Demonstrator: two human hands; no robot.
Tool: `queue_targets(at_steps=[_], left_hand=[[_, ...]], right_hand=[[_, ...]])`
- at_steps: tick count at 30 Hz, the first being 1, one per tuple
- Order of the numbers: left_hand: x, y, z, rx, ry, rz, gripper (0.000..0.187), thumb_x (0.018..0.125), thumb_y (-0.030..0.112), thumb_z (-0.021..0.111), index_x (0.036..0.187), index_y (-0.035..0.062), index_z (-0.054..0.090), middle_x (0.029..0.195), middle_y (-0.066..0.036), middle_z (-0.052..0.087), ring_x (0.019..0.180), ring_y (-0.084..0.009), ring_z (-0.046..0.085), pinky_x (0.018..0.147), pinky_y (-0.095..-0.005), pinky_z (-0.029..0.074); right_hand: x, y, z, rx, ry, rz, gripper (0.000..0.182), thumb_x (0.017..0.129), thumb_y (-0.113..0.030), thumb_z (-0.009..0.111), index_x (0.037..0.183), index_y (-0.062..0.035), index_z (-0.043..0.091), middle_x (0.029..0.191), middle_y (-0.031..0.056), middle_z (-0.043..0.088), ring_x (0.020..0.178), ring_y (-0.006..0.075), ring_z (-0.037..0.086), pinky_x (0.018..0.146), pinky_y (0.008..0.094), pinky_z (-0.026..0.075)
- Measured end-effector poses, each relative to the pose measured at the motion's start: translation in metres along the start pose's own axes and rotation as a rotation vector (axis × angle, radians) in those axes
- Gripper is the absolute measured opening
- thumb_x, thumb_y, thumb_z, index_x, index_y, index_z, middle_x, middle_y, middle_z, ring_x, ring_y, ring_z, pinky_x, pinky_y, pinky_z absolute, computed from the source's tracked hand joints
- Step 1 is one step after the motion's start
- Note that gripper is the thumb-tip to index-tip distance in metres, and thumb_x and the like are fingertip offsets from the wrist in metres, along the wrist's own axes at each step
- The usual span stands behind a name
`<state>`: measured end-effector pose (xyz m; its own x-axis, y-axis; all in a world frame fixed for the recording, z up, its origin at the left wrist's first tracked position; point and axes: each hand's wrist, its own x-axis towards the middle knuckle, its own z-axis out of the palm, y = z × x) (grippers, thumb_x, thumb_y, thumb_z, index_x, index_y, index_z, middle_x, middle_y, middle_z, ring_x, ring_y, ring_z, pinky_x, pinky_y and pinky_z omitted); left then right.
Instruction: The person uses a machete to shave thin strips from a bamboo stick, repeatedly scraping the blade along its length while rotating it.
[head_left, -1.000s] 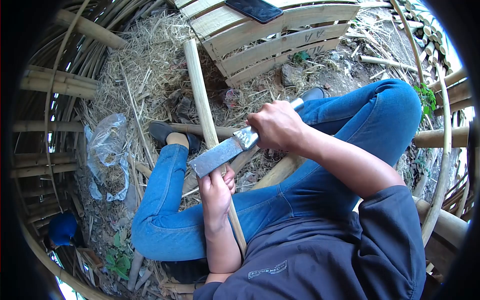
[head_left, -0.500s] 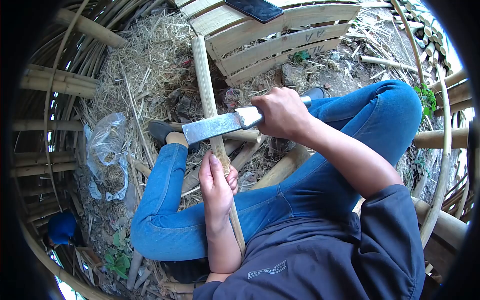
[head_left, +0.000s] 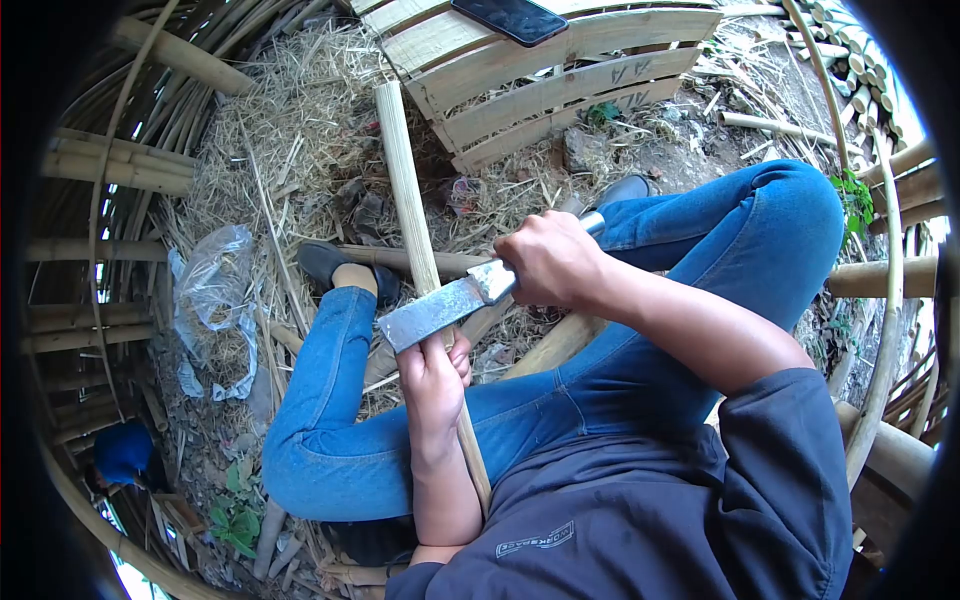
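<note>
My left hand (head_left: 434, 385) is wrapped round the lower part of a long pale wooden stick (head_left: 406, 190), which runs from near my waist up toward the crate. In my right hand (head_left: 548, 260) is the handle of a tool with a broad grey metal blade (head_left: 432, 314). The blade lies across the stick just above my left hand and hides part of its fingers. A metal end of the handle sticks out on the right side of my right hand.
A slatted wooden crate (head_left: 560, 80) stands ahead with a phone (head_left: 510, 20) on top. Plastic wrapping (head_left: 215, 300) lies at the left on straw-covered ground. Bamboo poles surround me. A blue-clad person (head_left: 125, 455) shows at the lower left.
My right hand and the blade have moved down along the stick toward my left hand, and the blade is tilted more. The stick's top has shifted slightly left and down.
</note>
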<state>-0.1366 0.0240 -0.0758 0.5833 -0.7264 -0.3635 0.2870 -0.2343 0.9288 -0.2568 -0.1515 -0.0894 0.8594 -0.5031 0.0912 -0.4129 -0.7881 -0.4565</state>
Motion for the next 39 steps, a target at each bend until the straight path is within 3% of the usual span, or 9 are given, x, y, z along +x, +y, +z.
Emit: queue_targets(at_steps=[8,11,20,21,25,31,34,35,39], left_hand=[[-0.006,0.006,0.009,0.062,-0.080,0.031,0.027,0.112,0.032,0.035,0.108,0.0089,0.048,0.063,0.002,0.043,0.045,-0.0021,0.036,0.039,-0.0185,0.029],[-0.005,0.005,0.011,0.061,-0.149,0.039,0.031,0.112,0.036,0.032,0.100,0.0106,0.045,0.063,0.002,0.043,0.045,-0.0009,0.035,0.039,-0.0172,0.028],[0.005,0.010,-0.008,-0.036,-0.247,-0.005,0.024,0.111,0.030,0.038,0.108,0.0080,0.048,0.070,0.001,0.046,0.051,-0.0012,0.035,0.042,-0.0167,0.026],[0.005,0.013,-0.016,-0.090,-0.311,-0.050,0.024,0.110,0.024,0.043,0.117,0.0026,0.050,0.076,-0.001,0.050,0.058,-0.0028,0.039,0.049,-0.0181,0.033],[0.006,0.017,-0.030,-0.116,-0.435,-0.039,0.027,0.107,0.014,0.049,0.127,-0.0040,0.052,0.083,-0.002,0.054,0.069,-0.0063,0.047,0.060,-0.0219,0.044],[0.005,0.019,-0.022,0.009,-0.319,0.050,0.035,0.108,0.027,0.048,0.130,0.0002,0.052,0.083,-0.007,0.061,0.068,-0.0093,0.057,0.062,-0.0255,0.053],[0.002,0.020,-0.024,-0.035,-0.386,-0.078,0.039,0.108,0.034,0.047,0.132,0.0036,0.050,0.080,-0.008,0.062,0.063,-0.0095,0.058,0.057,-0.0260,0.055],[0.003,0.018,-0.024,-0.051,-0.367,-0.097,0.033,0.108,0.033,0.047,0.127,0.0055,0.050,0.074,-0.004,0.056,0.057,-0.0058,0.050,0.048,-0.0218,0.046],[0.005,0.012,-0.017,-0.030,-0.319,-0.104,0.023,0.110,0.030,0.046,0.114,0.0072,0.051,0.069,0.004,0.037,0.052,-0.0010,0.030,0.045,-0.0176,0.023]], right_hand=[[0.011,0.013,-0.004,-0.050,0.189,0.120,0.011,0.069,-0.015,0.066,0.069,-0.0058,0.072,0.068,0.0228,0.067,0.067,0.0400,0.070,0.065,0.0473,0.058],[0.016,0.018,-0.018,-0.073,0.149,0.156,0.013,0.064,-0.015,0.070,0.074,-0.0066,0.070,0.071,0.0198,0.068,0.071,0.0395,0.069,0.070,0.0487,0.056],[0.013,0.019,-0.019,0.131,0.219,0.190,0.018,0.067,-0.012,0.066,0.082,-0.0053,0.072,0.075,0.0205,0.068,0.075,0.0399,0.068,0.075,0.0492,0.055],[0.011,0.015,-0.022,0.170,0.213,0.182,0.017,0.067,-0.011,0.066,0.082,-0.0051,0.072,0.075,0.0206,0.068,0.076,0.0399,0.068,0.075,0.0491,0.055],[0.005,0.004,-0.028,0.265,0.199,0.108,0.016,0.067,-0.010,0.066,0.081,-0.0046,0.071,0.074,0.0206,0.067,0.075,0.0398,0.067,0.074,0.0486,0.055],[-0.001,-0.002,-0.019,0.240,0.076,0.040,0.016,0.063,-0.011,0.069,0.078,-0.0065,0.069,0.069,0.0178,0.066,0.074,0.0390,0.068,0.070,0.0487,0.055],[-0.004,-0.007,-0.017,0.194,0.031,0.006,0.014,0.063,-0.013,0.071,0.075,-0.0065,0.067,0.067,0.0178,0.066,0.071,0.0392,0.068,0.069,0.0493,0.055],[-0.004,-0.007,-0.013,0.176,0.020,0.001,0.013,0.063,-0.013,0.071,0.074,-0.0062,0.067,0.067,0.0178,0.066,0.070,0.0394,0.068,0.069,0.0495,0.055],[-0.006,-0.011,-0.011,0.083,-0.038,0.014,0.013,0.065,-0.015,0.071,0.074,-0.0058,0.070,0.068,0.0190,0.067,0.069,0.0387,0.070,0.068,0.0481,0.057]])
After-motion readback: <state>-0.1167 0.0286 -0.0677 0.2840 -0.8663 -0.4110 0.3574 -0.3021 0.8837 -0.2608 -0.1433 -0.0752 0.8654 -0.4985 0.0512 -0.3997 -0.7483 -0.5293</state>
